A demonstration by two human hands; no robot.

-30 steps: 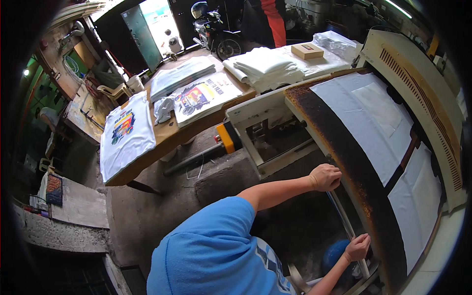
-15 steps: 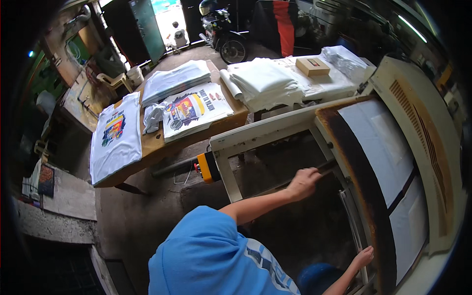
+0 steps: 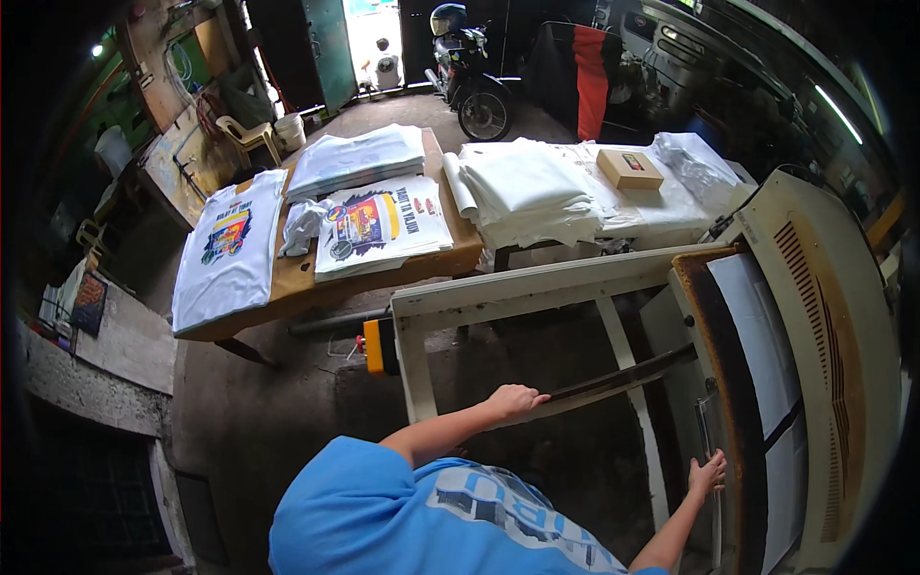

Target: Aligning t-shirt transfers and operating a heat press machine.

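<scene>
My left hand (image 3: 518, 402) is closed round the near end of a long dark bar (image 3: 623, 372), which runs right to the frame of a large beige press. My right hand (image 3: 707, 473), fingers apart, touches or nearly touches a thin metal rail (image 3: 706, 426) along the press's near side. Just beyond it lies the press bed (image 3: 721, 350), with a scorched brown edge and a dark strip. White sheets (image 3: 752, 326) lie flat on that bed in two parts. The vented beige cover (image 3: 815, 326) stands raised at the far right.
A brown table (image 3: 374, 278) to the left bears printed white shirts (image 3: 230, 244) in stacks. White cloth (image 3: 527, 182) and a small cardboard box (image 3: 630, 170) lie on the table behind. A yellow-and-black switch box (image 3: 379, 347) sits on the machine's frame (image 3: 537, 275). A motorcycle (image 3: 470, 81) stands farther back.
My left hand has moved left and down, and more of the dark bar shows. My right hand has shifted slightly up the rail, its fingers now more spread. The view has turned a little.
</scene>
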